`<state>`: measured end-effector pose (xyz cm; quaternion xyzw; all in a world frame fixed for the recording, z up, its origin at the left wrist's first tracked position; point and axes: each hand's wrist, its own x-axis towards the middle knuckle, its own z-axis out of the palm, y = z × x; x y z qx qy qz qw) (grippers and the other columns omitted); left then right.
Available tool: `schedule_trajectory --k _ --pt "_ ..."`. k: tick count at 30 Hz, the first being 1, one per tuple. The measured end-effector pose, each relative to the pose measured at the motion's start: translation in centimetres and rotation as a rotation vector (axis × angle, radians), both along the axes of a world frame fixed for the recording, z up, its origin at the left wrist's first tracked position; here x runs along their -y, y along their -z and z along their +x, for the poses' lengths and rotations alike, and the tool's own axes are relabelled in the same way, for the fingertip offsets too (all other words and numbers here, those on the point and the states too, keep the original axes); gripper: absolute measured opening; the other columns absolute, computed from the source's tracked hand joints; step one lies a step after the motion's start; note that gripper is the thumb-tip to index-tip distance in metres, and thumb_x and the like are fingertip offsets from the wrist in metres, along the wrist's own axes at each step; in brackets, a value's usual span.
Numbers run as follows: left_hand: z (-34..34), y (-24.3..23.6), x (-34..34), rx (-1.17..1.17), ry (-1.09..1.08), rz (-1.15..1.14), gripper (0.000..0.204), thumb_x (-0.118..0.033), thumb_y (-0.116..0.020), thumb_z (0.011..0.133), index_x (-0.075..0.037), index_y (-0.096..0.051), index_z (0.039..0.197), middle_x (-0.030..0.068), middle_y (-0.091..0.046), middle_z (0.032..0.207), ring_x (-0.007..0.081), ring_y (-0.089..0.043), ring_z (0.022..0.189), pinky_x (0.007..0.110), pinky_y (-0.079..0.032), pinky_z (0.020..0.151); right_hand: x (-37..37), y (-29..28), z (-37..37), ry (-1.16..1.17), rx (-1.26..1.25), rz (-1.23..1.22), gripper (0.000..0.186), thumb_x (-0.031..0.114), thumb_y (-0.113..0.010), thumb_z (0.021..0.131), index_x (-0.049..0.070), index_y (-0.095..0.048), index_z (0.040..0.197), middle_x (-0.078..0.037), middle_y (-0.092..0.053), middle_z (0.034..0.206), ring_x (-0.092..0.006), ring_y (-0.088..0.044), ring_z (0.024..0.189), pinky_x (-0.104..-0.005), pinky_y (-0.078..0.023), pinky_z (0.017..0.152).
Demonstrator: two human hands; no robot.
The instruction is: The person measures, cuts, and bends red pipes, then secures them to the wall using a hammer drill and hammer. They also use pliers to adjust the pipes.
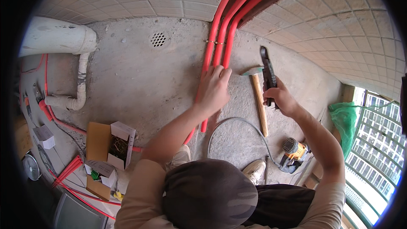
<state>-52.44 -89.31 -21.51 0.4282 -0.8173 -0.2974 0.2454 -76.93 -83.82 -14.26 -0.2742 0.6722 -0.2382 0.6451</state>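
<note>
My left hand (215,85) is closed over the lower part of three red pipes (218,53), its fingers curled. What the fingertips hold, if anything, is hidden beneath the hand. The red pipes come down from the wall corner onto the concrete floor, and a cut pipe end shows below my wrist. In my right hand (281,97) is a black hand tool (268,70) with a rounded, looped upper end; I cannot make out its exact kind. A hammer (260,106) with a wooden handle lies on the floor just left of my right hand.
An orange power tool (299,149) stands at lower right, its dark cable (235,118) looping across the floor. Left are an open cardboard box (96,142), loose red pipes (68,171) and a white drain pipe (82,78). Green netting (342,123) hangs by the barred window (371,157).
</note>
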Motion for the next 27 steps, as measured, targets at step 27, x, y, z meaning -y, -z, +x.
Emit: schedule_trajectory --k 27 --pt "1.8 3.8 -0.7 -0.325 -0.131 -0.314 0.025 0.012 -0.067 0.069 0.005 -0.066 0.093 0.0177 -0.065 0.085 0.0343 -0.066 0.073 0.041 -0.055 0.061 7.0 1.0 3.4 -1.031 -0.358 0.038 0.075 0.008 -0.067 0.079 -0.006 -0.038 0.147 -0.029 -0.060 0.126 -0.0375 -0.058 0.121 -0.0410 -0.046 0.100"
